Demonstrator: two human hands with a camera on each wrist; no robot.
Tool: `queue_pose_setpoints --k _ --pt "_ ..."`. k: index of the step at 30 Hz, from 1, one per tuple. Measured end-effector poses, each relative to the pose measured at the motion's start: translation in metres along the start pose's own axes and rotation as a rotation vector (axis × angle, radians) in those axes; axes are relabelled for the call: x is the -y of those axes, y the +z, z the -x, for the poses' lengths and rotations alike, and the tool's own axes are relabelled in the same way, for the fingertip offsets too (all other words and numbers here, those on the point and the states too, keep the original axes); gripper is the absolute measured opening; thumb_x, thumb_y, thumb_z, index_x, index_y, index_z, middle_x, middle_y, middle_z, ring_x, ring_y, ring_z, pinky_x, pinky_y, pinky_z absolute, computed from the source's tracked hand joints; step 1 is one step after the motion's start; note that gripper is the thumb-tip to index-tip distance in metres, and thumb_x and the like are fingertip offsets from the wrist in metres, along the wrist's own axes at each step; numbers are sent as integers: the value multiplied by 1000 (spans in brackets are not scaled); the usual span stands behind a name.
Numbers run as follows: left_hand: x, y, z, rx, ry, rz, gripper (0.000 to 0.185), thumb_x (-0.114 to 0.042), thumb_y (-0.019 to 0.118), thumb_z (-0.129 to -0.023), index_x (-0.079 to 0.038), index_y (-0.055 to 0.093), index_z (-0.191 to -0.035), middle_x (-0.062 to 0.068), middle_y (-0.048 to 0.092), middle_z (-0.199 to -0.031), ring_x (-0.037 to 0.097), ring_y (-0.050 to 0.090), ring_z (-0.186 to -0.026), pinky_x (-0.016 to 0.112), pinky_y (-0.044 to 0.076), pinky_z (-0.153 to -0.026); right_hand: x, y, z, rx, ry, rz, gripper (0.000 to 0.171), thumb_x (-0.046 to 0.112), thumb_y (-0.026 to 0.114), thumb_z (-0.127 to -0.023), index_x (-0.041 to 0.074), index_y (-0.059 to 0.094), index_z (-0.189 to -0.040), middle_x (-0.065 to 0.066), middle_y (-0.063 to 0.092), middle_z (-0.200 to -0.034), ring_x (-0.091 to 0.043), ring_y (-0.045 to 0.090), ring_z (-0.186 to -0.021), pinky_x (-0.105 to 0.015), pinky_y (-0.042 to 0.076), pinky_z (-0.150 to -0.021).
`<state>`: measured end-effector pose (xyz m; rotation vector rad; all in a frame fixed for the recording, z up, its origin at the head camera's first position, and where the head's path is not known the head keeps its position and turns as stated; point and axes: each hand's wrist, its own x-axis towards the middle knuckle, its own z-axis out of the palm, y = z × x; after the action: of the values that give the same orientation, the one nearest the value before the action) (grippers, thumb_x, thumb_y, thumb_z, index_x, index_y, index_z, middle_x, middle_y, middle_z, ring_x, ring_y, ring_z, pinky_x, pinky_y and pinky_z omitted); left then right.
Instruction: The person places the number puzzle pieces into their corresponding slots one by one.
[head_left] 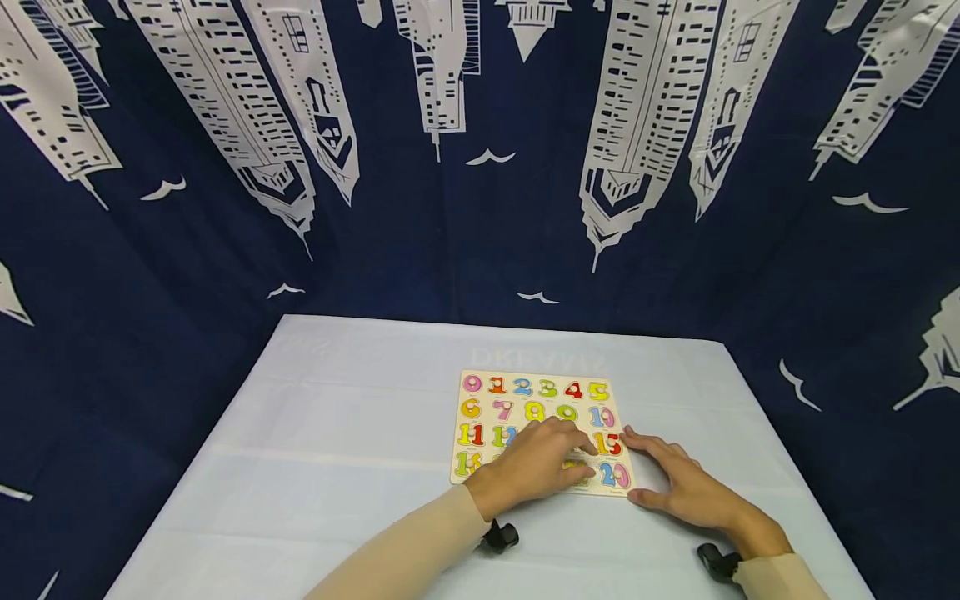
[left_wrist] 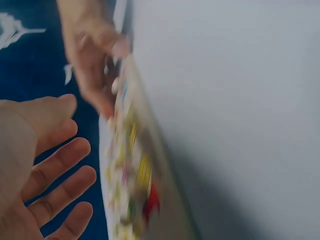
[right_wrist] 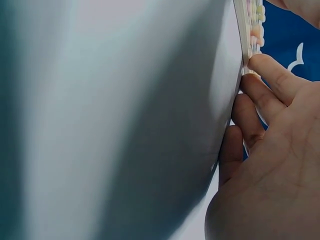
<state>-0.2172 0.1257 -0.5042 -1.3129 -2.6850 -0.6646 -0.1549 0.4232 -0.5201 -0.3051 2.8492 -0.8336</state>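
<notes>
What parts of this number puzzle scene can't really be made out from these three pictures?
- Head view: the left hand covers several number pieces in the lower rows of the puzzle board, so those cannot be read.
- Left wrist view: the board is motion-blurred; no numbers are legible.
- Right wrist view: the board shows edge-on and is cut off by the top edge; the right hand fills the corner.
- Printing on the tablecloth is too faint to read.

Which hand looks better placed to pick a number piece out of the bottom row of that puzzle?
Probably the left hand: it lies over the puzzle board, fingers on the bottom row beside the 20. The right hand rests flat on the table against the board's right edge.
</notes>
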Motion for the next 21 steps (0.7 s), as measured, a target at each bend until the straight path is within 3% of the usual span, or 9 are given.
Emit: queue_pose_setpoints --k 7,14,21 --pt "42 -38 30 -84 -106 46 26 -43 79 -113 -26 87 -132 -9 84 -132 14 77 -129 47 60 -117 -4 0 1 -34 1 23 96 45 98 -93 21 52 -175 -17 46 -186 -47 54 -154 -82 46 -122" --pt "92 -76 79 -135 -203 -3 31 -40 82 -111 -18 86 -132 0 84 -132 24 77 -127 49 60 -106 0 4 4 -75 -14 14 100 43 96 -97 12 46 -178 -22 48 -183 -55 46 -164 -84 42 -128" --pt "124 -95 132 -178 -296 -139 28 -38 89 -106 -19 88 -125 -1 84 -123 25 79 -118 51 62 -100 21 12 5 -250 12 98 90 48 91 -102 12 51 -174 -24 49 -178 -55 51 -162 -81 46 -127"
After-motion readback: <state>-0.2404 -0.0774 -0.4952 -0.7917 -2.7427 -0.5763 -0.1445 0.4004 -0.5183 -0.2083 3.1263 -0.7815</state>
